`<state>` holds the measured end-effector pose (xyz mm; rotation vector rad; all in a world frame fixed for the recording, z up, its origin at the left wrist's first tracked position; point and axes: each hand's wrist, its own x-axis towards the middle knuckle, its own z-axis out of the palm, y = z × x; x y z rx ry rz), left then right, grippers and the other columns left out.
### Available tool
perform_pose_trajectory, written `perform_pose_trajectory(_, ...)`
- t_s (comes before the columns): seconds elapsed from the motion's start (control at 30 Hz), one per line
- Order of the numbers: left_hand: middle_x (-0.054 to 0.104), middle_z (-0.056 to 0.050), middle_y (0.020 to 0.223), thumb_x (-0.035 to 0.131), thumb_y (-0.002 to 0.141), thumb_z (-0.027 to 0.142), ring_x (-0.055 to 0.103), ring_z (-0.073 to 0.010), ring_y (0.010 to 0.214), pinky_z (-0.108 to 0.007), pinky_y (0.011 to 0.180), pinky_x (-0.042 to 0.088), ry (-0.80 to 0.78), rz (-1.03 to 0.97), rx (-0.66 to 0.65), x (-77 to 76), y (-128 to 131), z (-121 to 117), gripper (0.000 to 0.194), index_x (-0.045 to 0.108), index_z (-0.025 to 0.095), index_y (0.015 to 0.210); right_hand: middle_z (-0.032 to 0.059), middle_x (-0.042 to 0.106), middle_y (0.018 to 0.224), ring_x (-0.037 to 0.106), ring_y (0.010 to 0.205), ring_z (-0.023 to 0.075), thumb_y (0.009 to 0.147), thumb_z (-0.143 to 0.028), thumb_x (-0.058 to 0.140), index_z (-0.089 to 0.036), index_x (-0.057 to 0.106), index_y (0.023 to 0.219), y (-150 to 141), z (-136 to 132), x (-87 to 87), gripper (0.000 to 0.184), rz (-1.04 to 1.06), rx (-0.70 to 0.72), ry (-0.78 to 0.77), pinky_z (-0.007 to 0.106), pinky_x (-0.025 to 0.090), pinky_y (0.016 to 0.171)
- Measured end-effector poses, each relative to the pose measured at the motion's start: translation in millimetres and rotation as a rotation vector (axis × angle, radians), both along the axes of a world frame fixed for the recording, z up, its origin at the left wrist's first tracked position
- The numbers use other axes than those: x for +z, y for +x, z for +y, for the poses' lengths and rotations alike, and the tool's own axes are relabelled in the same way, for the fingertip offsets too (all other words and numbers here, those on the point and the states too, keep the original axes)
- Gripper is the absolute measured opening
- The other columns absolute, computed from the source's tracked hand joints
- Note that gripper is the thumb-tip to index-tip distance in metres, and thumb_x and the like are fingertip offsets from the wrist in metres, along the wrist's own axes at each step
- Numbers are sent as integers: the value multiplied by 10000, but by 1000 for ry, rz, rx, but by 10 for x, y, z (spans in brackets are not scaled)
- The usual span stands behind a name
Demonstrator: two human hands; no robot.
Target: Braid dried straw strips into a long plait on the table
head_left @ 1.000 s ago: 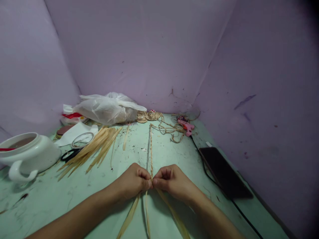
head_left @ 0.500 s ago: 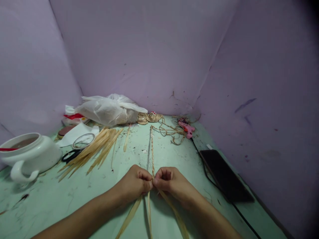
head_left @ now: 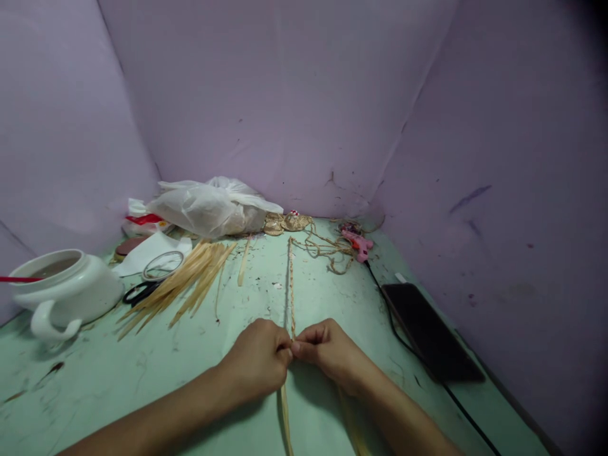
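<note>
A thin braid (head_left: 292, 288) of straw-coloured fibre runs from the far part of the table straight toward me. At its near end my left hand (head_left: 262, 356) and my right hand (head_left: 329, 352) meet, both with fingers pinched closed on the strands. One loose strand (head_left: 285, 415) hangs below my left hand toward the front. Another strand (head_left: 351, 421) passes beneath my right hand and wrist. The fingertips cover the exact crossing point of the strands.
On the left are a white handled pot (head_left: 69, 288), black-handled scissors (head_left: 140, 293), a roll of tape (head_left: 163, 266) and flat straw strips (head_left: 190, 278). A plastic bag (head_left: 213, 206) lies at the back. Rightward are a pink glue gun (head_left: 358, 246), its black cable (head_left: 403, 347) and a phone (head_left: 430, 332).
My left hand has turned over more, its back now facing up. The strand that slanted out beneath it no longer shows. The view has shifted slightly.
</note>
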<state>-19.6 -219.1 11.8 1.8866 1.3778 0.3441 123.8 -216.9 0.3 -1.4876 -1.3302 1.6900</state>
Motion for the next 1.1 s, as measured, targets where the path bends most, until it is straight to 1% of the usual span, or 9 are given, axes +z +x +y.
perform_pose_trajectory(0.2, 377, 0, 464, 455, 643, 278, 284, -98, 437, -240, 483, 184, 73, 254, 64, 201, -22, -124, 209, 514, 173, 473, -39, 426, 381, 279, 373, 33, 571, -213, 587, -99, 582, 475, -52, -37, 3, 149, -9, -75, -28, 207, 166, 405)
perform_pose_trajectory(0.43, 462, -34, 529, 457, 665, 302, 298, -101, 444, -252, 478, 177, 88, 260, -40, 116, 64, -376, 191, 571, 170, 586, -51, 458, 391, 265, 331, 27, 539, -277, 641, -105, 647, 642, -64, -82, 49, 200, 165, -143, -217, 201, 137, 376)
perform_pose_trajectory(0.57, 459, -20, 495, 465, 675, 356, 353, -97, 444, -238, 465, 212, 31, 180, -39, 212, 43, -234, 261, 560, 149, 550, -33, 494, 426, 321, 356, 32, 508, -265, 667, -104, 602, 555, -37, -75, 20, 179, 272, -97, -181, 194, 172, 388)
perform_pose_trajectory(0.63, 482, -7, 512, 442, 697, 340, 397, -89, 442, -217, 455, 258, 15, 7, 125, 275, 5, -90, 244, 570, 144, 625, -42, 468, 409, 313, 359, 28, 518, -254, 665, -106, 574, 511, -18, -72, 42, 174, 291, -66, -157, 190, 177, 394)
perform_pose_trajectory(0.73, 529, 18, 548, 465, 669, 267, 415, -84, 345, -207, 381, 297, -386, -287, 262, 262, -18, 58, 327, 510, 145, 970, -56, 420, 390, 279, 363, 18, 553, -273, 659, -100, 558, 498, 4, -64, 87, 207, 269, -5, -116, 185, 164, 401)
perform_pose_trajectory(0.8, 533, 10, 540, 501, 632, 244, 446, -91, 344, -206, 358, 331, -646, -453, 218, 185, -1, 77, 294, 509, 123, 900, -46, 434, 405, 321, 387, 26, 568, -289, 655, -99, 552, 501, 13, -49, 96, 226, 275, 51, -93, 180, 196, 420)
perform_pose_trajectory(0.87, 513, 0, 504, 525, 614, 252, 467, -92, 363, -202, 358, 357, -720, -523, 173, 100, 32, 58, 164, 512, 115, 704, -19, 484, 452, 391, 440, 48, 583, -300, 644, -96, 559, 515, 22, -30, 80, 231, 272, 116, -45, 184, 245, 455)
perform_pose_trajectory(0.97, 435, 17, 386, 471, 637, 248, 434, -99, 317, -195, 326, 324, -663, -426, 167, 19, 77, 31, 143, 462, 135, 549, 11, 535, 528, 413, 498, 68, 631, -283, 592, -86, 598, 568, 40, -21, 33, 207, 134, 201, 115, 194, 271, 486)
perform_pose_trajectory(1.1, 347, 32, 317, 383, 616, 174, 405, -110, 315, -200, 350, 272, -446, -127, 197, -70, 99, 17, 135, 395, 167, 482, 9, 544, 537, 390, 491, 76, 680, -198, 477, -110, 637, 638, 41, -92, 12, 187, -372, 252, 439, 206, 222, 461)
